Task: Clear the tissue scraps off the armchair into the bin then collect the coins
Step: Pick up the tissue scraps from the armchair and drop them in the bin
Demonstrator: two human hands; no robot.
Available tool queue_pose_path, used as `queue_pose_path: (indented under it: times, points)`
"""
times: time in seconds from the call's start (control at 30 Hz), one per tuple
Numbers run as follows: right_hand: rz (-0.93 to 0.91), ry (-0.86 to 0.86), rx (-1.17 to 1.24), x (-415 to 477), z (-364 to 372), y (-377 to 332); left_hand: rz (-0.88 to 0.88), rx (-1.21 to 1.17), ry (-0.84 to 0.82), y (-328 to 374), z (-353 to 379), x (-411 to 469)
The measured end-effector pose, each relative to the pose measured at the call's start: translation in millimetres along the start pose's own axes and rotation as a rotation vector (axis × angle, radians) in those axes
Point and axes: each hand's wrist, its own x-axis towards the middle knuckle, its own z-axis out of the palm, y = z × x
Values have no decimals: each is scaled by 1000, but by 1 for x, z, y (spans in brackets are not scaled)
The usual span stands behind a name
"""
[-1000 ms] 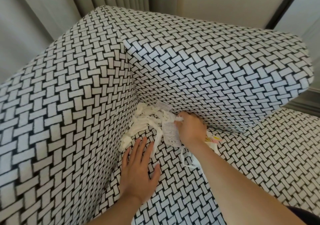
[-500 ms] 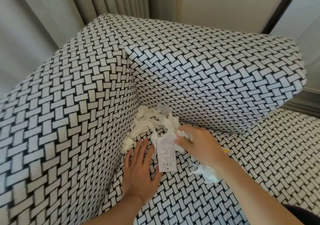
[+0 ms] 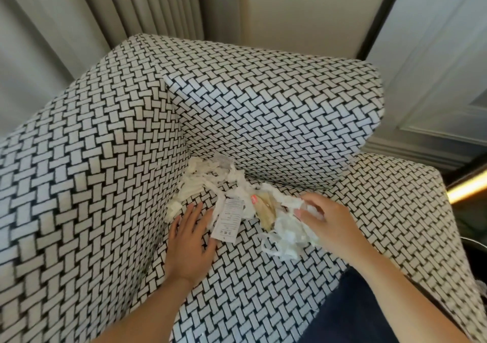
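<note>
Right hand [image 3: 332, 225] dragged tissue scraps [image 3: 287, 233] outward.

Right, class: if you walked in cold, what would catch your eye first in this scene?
First, the bold black-and-white woven armchair filling the view. Next, the pile of white tissue scraps in the seat's back corner, with a printed paper tag among them. Then the hands: the right hand grasps a bunch of scraps, the left hand lies flat on the seat.

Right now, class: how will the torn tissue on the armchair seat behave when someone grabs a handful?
The tissue looks thin and crumpled, so probably floppy and light. It lies in separate shreds, so bits will likely drop from the right hand. The strands trail loosely and may tear.
</note>
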Motion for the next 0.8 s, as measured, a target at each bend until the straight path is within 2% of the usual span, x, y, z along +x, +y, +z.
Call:
queue_pose_path:
  times: [0.23, 0.37, 0.43, 0.53, 0.8]
  points:
    - [135, 120, 290, -27, -10, 1, -45, -231, 72, 6, -13, 2]
    - [160, 250, 343, -33, -11, -4, -190, -360, 60, 9, -28, -5]
    - [164, 297, 372, -37, -13, -6, -209, -332, 91, 14, -38, -11]
    - [184, 301, 383, -41, -15, -8, -113, -258, 176, 25, -54, -17]
    - [152, 362, 407, -65, -23, -17, 172, -425, 288, 92, -100, -25]
